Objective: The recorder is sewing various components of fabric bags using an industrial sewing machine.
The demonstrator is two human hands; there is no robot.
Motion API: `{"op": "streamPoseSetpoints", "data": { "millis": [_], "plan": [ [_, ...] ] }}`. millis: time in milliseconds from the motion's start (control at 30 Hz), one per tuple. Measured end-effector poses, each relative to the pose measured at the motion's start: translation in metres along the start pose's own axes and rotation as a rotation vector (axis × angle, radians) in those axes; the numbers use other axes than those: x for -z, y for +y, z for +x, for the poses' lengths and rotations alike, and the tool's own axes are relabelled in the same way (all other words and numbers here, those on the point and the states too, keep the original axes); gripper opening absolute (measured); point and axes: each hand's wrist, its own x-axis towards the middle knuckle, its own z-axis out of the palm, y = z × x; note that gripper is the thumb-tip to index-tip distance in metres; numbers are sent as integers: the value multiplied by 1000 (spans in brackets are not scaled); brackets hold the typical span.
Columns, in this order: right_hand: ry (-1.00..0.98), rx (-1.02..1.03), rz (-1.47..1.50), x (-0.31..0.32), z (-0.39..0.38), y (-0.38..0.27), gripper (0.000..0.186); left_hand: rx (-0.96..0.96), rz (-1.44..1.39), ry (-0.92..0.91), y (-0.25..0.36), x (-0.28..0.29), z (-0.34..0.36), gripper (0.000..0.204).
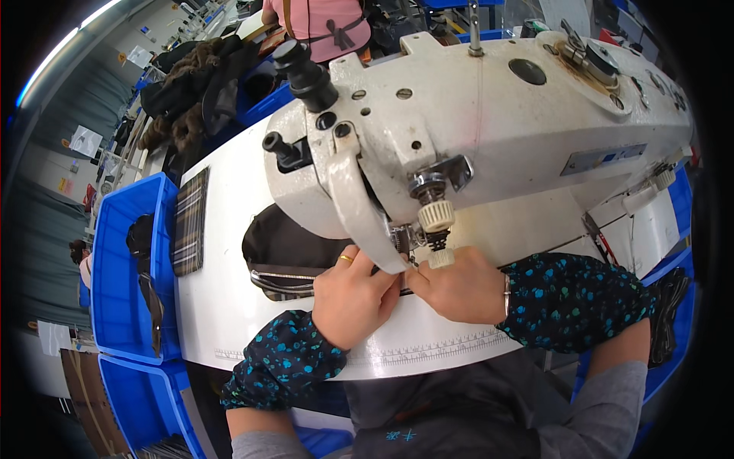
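Observation:
A dark brown fabric pouch [294, 237] with a silver zipper [283, 277] lies on the white table, its right end running under the sewing machine [489, 130]. My left hand [353, 297], with a ring on one finger, is closed on the pouch's right end, beside the presser foot. Close by, my right hand [464, 288] is curled, thumb and forefinger pressed together near the needle area. The machine's white lever [359, 203] hides some fingertips, and what the right fingers pinch cannot be made out.
A folded plaid cloth [191, 222] lies at the table's left edge. Blue bins [130, 298] with dark pieces stand to the left. Red-handled snips [600, 239] rest under the machine arm at right. A person in pink [325, 27] is beyond the machine.

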Motion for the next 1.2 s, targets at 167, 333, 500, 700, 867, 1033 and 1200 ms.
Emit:
{"op": "streamPoseSetpoints", "data": {
  "millis": [167,333,500,700,867,1033,1200],
  "plan": [
    [-5,-58,-16,-1,5,8,8,77,66,-37,1,-3,7,32],
    [17,-63,22,-2,6,9,6,111,69,-44,1,-4,9,29],
    [50,-47,7,-4,5,11,5,119,29,0,-4,-4,9,26],
    [91,-31,-1,-3,3,11,7,312,-64,-206,-7,0,12,19],
    [58,-64,-2,-7,5,11,9,267,3,-150,-7,0,12,18],
    [12,-93,52,-11,5,11,8,199,74,-33,-8,-7,9,14],
    [-6,-100,53,-12,5,11,10,187,49,-43,-7,-6,9,6]
  ]
}}
